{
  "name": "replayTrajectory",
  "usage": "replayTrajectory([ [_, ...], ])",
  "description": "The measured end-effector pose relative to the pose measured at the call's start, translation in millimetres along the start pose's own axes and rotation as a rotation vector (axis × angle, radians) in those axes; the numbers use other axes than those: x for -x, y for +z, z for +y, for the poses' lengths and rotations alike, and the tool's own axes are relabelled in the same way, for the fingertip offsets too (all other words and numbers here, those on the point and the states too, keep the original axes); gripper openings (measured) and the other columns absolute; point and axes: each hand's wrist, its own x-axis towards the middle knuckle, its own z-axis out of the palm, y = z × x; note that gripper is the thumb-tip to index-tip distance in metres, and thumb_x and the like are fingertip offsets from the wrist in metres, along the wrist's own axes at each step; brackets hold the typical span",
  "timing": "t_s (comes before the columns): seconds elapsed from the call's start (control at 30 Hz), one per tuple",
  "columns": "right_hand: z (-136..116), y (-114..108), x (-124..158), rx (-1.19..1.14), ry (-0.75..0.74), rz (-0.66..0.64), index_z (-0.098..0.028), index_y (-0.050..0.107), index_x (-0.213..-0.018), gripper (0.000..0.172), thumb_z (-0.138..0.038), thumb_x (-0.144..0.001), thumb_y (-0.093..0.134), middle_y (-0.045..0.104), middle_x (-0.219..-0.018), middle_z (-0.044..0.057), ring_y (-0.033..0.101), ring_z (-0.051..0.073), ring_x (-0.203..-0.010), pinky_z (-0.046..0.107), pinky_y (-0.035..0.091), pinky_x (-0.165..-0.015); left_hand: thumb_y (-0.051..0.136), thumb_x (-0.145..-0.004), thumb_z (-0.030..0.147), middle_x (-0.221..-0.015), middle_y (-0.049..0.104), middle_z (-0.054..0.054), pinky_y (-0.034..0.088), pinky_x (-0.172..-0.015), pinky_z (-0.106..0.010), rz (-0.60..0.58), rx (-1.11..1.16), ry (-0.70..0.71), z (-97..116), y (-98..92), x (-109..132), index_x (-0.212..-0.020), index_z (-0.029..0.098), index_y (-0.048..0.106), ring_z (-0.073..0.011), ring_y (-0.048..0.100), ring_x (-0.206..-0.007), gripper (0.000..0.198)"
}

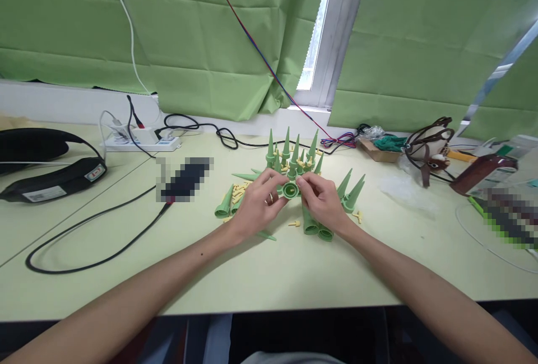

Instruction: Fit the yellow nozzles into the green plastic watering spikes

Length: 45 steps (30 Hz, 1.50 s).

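Note:
My left hand (pixel 263 201) and my right hand (pixel 323 199) meet over the table, their fingers closed round one green plastic cone piece (pixel 291 190). Its round hollow end faces me, with a bit of yellow inside. Several green cones (pixel 287 148) stand upright behind my hands. Two more cones (pixel 318 228) lie below my right hand, open ends toward me. Left of my left hand is another cone (pixel 224 204), beside a heap of small yellow pieces (pixel 239 193). A single yellow piece (pixel 295 223) lies between my wrists.
A dark blurred device (pixel 187 179) with a black cable lies left on the table (pixel 126 291). Farther left are a black headband-like object (pixel 54 182) and a power strip (pixel 143 143). At right stand a cardboard box (pixel 380 152) and a dark red bottle (pixel 483 175).

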Motion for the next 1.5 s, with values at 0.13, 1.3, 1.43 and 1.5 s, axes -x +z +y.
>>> replayTrajectory([
  [0.13, -1.0, 1.1, -0.2, 0.033, 0.001, 0.004, -0.02, 0.048, -0.067, 0.037, -0.043, -0.096, 0.048, 0.041, -0.052, -0.005, 0.036, 0.01, -0.048, 0.025, 0.03, -0.048, 0.051, -0.082, 0.006, -0.098, 0.052, -0.002, 0.045, -0.057, -0.022, -0.001, -0.123, 0.103, -3.2, 0.6, 2.0, -0.103, 0.021, 0.055, -0.0058, 0.048, -0.059, 0.026],
  [1.3, 0.5, 0.5, 0.0, 0.001, -0.022, -0.007, -0.02, 0.054, -0.077, 0.025, -0.038, -0.095, 0.051, 0.043, -0.056, -0.004, 0.037, 0.01, -0.049, 0.025, 0.029, -0.047, 0.058, -0.09, 0.039, -0.091, 0.054, -0.003, 0.047, -0.052, -0.022, -0.06, 0.238, -0.242, 9.3, -4.3, -6.0, -0.088, 0.018, 0.062, -0.0089, 0.052, -0.063, 0.021],
  [1.43, 1.8, 1.3, 0.0, 0.017, -0.047, 0.02, -0.02, 0.054, -0.077, 0.026, -0.037, -0.095, 0.051, 0.042, -0.056, -0.005, 0.035, 0.01, -0.049, 0.025, 0.027, -0.047, 0.059, -0.09, 0.031, -0.089, 0.052, -0.003, 0.046, -0.052, -0.021, 0.017, 0.127, -0.089, 7.2, -1.4, -3.0, -0.088, 0.018, 0.062, -0.0094, 0.051, -0.067, 0.013],
  [1.5, 1.8, 1.4, -0.4, 0.029, -0.047, 0.031, -0.019, 0.054, -0.076, 0.026, -0.037, -0.095, 0.051, 0.041, -0.056, -0.005, 0.034, 0.01, -0.049, 0.025, 0.026, -0.047, 0.061, -0.09, 0.027, -0.09, 0.054, -0.003, 0.045, -0.051, -0.02, 0.044, 0.091, -0.03, 6.3, -0.7, -2.1, -0.093, 0.018, 0.064, -0.0075, 0.048, -0.062, 0.01],
])
